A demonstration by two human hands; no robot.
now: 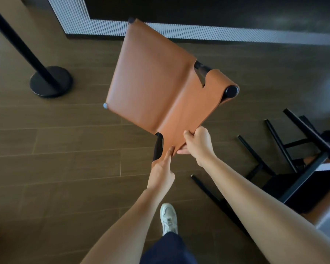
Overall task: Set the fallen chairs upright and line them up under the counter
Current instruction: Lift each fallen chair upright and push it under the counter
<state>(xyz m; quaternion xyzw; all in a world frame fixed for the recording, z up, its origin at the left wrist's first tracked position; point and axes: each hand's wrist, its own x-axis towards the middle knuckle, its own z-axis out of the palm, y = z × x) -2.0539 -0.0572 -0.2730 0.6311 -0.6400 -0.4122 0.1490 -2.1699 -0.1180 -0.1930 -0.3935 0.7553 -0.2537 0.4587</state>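
The chair [151, 79] is seen from straight above, so its legs are hidden under the seat and I cannot tell whether its feet touch the floor [65, 149]. It stands, or hangs, over the wood planks just short of the counter [198, 8], turned at a slant to the counter's white ribbed front [179, 31]. Its seat and low back are one sheet of smooth tan leather slung over a black frame, whose round ends peek out at the corners. Both hands hold the near edge of the back: the right hand [197, 145] has its fingers curled over the leather rim, and the left hand [161, 168] grips beside it, seemingly round the black upright, with one finger lying along the leather. To the right, more chairs [280, 145] lie tipped over, black legs pointing sideways, partly cut off by the picture's edge and too dark to count. A black stanchion base [51, 80] stands well apart on the left. Below, a pale shoe [168, 218] shows between the forearms.
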